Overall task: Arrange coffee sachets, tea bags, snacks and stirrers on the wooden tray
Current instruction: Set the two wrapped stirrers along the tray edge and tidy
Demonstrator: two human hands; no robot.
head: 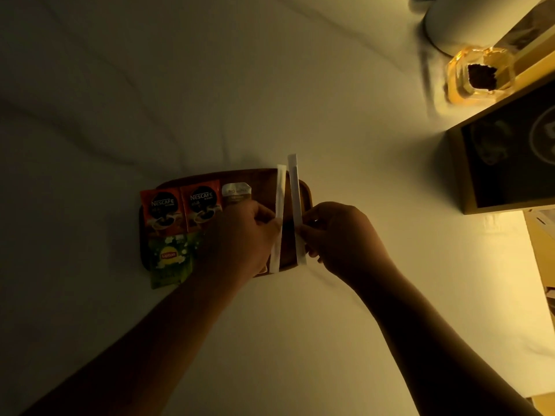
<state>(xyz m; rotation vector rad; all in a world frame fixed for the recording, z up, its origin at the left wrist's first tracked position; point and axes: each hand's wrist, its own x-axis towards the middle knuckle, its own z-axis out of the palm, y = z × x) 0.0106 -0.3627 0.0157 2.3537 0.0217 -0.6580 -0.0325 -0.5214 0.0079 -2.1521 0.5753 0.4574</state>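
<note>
Pinching one stirrer [279, 217] each, left hand [240, 235] and right hand [339, 235] overhang tray [306, 193] edges.

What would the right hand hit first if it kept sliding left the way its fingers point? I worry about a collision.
Probably the other paper-wrapped stirrer held by the left hand; the right hand holds its own stirrer close beside it.

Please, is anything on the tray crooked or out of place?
Yes. The two stirrers, pinched by the left hand and right hand, are not parallel and overhang the tray at the far edge. The green tea bag hangs over the near edge.
</note>
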